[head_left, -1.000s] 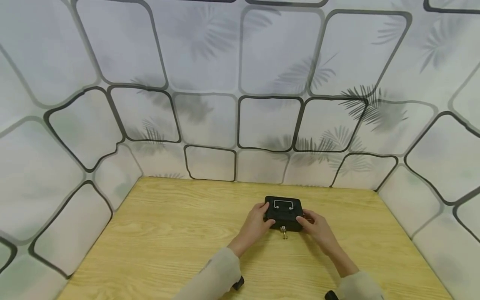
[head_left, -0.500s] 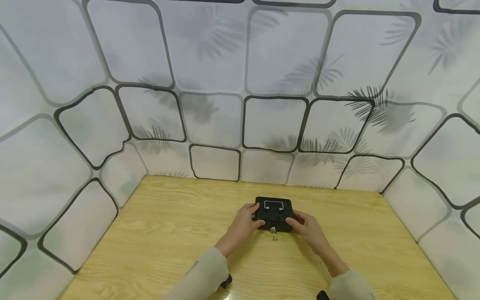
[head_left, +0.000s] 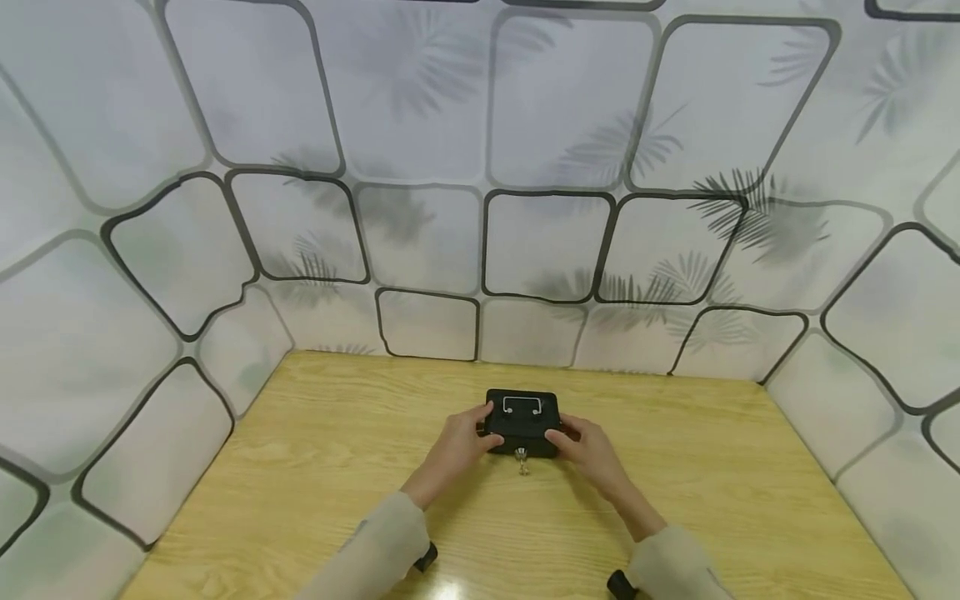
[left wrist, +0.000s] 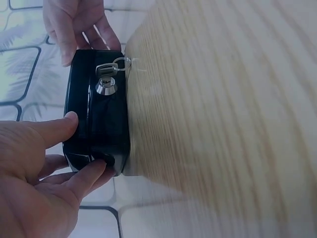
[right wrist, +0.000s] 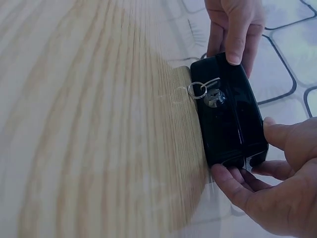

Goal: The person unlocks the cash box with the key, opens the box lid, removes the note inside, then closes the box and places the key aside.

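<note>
A small black cash box (head_left: 528,427) sits on the wooden table with its lid down and a folded metal carrying handle (head_left: 522,400) on top. From the lock (left wrist: 106,87) in its front, a key (left wrist: 105,70) sticks out with a ring (right wrist: 197,90) hanging on it. My left hand (head_left: 456,444) grips the box's left end, thumb on the lid's front part and fingers at the end wall. At the right end my right hand (head_left: 588,454) holds it likewise, its thumb on the lid's edge in the right wrist view.
The wood-grain table (head_left: 337,450) extends around the box on all sides. A pale wall covering (head_left: 420,233) with dark outlines and leaf shadows rises behind the table and along both sides. Light sleeves (head_left: 378,542) cover the forearms, and a dark wrist device (head_left: 621,585) shows by the right one.
Both hands have moved the cash box to the left across the table, keeping their hold on its ends. The lid stays down. The head view has also shifted slightly.
</note>
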{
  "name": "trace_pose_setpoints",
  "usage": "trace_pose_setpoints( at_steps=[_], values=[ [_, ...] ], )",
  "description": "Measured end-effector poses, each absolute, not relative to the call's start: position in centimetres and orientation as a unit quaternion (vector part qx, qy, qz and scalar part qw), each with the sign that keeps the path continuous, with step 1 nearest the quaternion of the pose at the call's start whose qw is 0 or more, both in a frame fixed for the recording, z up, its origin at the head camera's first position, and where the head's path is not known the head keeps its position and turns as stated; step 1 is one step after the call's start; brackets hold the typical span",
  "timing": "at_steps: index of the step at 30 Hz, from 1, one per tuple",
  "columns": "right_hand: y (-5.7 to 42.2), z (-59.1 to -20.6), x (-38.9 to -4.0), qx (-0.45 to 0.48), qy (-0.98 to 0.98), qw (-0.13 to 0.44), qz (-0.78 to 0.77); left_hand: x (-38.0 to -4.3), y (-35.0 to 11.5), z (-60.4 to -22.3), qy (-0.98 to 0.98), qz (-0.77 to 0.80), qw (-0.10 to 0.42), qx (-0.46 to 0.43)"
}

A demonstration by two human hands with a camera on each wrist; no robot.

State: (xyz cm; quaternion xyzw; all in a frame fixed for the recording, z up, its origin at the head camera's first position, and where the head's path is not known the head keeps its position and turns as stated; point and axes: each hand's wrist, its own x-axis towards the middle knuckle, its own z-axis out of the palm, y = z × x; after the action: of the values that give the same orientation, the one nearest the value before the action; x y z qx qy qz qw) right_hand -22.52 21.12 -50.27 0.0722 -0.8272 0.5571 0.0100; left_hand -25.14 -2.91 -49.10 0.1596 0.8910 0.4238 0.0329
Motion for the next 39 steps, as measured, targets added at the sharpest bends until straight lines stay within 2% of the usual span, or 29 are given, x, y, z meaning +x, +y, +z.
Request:
trace_pose_setpoints(
  at_steps=[20,31,39],
  values=[
    [18.8,-50.8,-23.7,0.047,-0.847,0.05,0.528,-26.0,-5.0,-48.9,0.896,0.418,0.038,0.145],
    [17.9,-49.7,-20.0,-0.03,-0.87,0.107,0.481,-25.8,-5.0,-48.8,0.889,0.434,0.044,0.138],
    [15.9,-50.1,-18.4,0.007,-0.861,0.076,0.502,-25.9,-5.0,-48.9,0.898,0.416,0.021,0.14]
  ],
)
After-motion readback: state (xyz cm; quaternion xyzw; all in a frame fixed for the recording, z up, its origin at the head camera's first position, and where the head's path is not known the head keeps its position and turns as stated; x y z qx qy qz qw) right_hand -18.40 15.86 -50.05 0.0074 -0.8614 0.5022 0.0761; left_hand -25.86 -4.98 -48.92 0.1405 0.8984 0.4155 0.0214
